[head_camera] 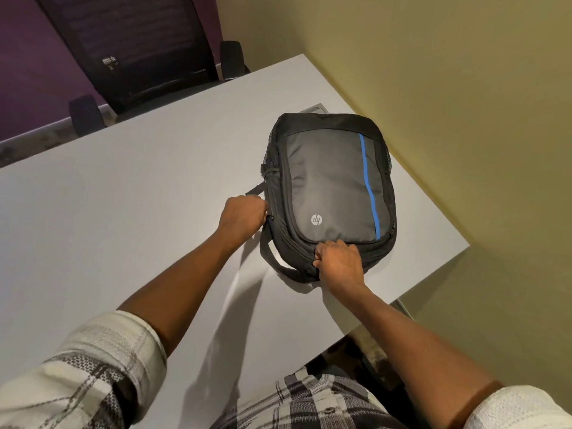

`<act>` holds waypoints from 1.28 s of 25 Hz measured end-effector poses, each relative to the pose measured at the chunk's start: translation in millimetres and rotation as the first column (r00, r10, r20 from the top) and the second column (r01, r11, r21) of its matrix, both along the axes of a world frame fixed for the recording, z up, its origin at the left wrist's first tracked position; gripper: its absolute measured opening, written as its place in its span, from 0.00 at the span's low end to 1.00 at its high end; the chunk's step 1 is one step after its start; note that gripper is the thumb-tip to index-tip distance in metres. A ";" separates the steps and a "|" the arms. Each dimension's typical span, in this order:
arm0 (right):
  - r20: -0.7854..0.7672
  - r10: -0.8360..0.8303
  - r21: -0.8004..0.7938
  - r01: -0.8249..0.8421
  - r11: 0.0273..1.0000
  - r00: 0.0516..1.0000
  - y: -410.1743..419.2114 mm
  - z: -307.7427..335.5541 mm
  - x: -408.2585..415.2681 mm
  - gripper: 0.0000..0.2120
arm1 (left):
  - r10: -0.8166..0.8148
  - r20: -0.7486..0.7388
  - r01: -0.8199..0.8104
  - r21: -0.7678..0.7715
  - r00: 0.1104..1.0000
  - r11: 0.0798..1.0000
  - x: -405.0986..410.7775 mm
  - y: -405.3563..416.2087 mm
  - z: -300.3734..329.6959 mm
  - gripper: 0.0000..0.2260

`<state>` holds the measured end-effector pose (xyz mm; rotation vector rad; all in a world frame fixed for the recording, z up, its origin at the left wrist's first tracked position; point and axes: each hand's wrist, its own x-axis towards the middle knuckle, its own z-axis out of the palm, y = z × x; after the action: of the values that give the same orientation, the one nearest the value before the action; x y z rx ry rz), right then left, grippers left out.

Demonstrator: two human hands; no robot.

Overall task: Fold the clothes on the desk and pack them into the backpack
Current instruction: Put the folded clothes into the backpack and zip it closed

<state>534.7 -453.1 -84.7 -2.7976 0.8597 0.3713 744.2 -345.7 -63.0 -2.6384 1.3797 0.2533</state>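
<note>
Yellow wall (433, 72), black office chair (133, 48)

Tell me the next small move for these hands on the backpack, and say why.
Probably draw the left hand along the backpack's side seam while the right hand steadies the near end. Both hands are closed on the bag's edges, it lies flat on the desk and looks zipped shut, and no clothes are in view; whether the left hand holds a zipper pull is hidden.

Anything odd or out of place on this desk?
Nothing looks damaged or spilled. The black and grey backpack lies flat on the white desk, near its right edge, both hands gripping it. Oddly, no clothes are visible.
</note>
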 end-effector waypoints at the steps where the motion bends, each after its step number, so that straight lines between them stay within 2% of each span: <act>1: 0.000 0.000 -0.001 0.000 1.000 1.000 0.1 0.2 -0.3 0.07 | 0.005 0.012 -0.005 0.006 1.000 1.000 7.5 -3.4 0.6 0.08; 7: -0.004 0.001 0.033 -0.001 0.999 1.000 -1.9 3.0 -2.2 0.02 | 0.033 0.046 -0.034 0.009 0.998 0.999 41.4 -20.0 -2.3 0.06; 12: 0.021 -0.016 0.062 0.015 0.998 1.000 -3.5 -0.3 -8.4 0.03 | 0.066 0.039 -0.065 -0.031 0.997 0.997 59.4 -29.4 -5.9 0.09; 16: 0.029 -0.050 0.073 0.047 0.996 0.998 -12.3 -0.1 -17.3 0.04 | 0.095 0.034 -0.094 -0.040 0.995 0.995 64.7 -41.8 -5.1 0.05; 18: 0.013 -0.068 0.079 0.067 0.995 0.998 -23.1 -0.6 -27.0 0.05 | 0.177 0.031 -0.173 -0.096 0.984 0.980 73.2 -43.7 -6.2 0.06; 20: 0.009 -0.108 0.147 0.105 0.983 0.994 -38.0 -3.4 -41.1 0.08 | 0.301 -0.051 -0.305 -0.197 0.952 0.932 83.5 -38.7 -9.2 0.07; 23: 0.040 -0.098 0.218 0.087 0.972 0.994 -57.1 -6.5 -56.6 0.05 | 0.320 -0.375 -0.418 -0.216 0.870 0.883 66.1 -35.3 -22.6 0.10; 24: 0.043 -0.090 0.208 0.079 0.975 0.995 -61.5 -7.3 -59.4 0.07 | 0.284 -0.513 -0.429 -0.188 0.810 0.883 50.1 -37.1 -29.0 0.18; 26: 0.030 -0.093 0.172 0.087 0.981 0.995 -70.5 -10.1 -63.0 0.10 | 0.208 -0.746 -0.469 -0.155 0.633 0.870 19.1 -43.2 -42.5 0.38; 28: 0.033 -0.110 0.153 0.104 0.983 0.993 -83.2 -15.1 -69.8 0.10 | 0.196 -0.839 -0.544 -0.136 0.508 0.828 -3.2 -53.2 -55.2 0.49; 32: 0.006 -0.139 0.134 0.136 0.981 0.990 -111.1 -30.0 -83.1 0.13 | 0.240 -0.891 -0.641 -0.071 0.385 0.765 -20.8 -70.2 -71.8 0.54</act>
<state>451.6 -564.2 -114.7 -2.5982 0.9801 0.3696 723.3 -415.9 -134.8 -3.3885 0.7741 1.7505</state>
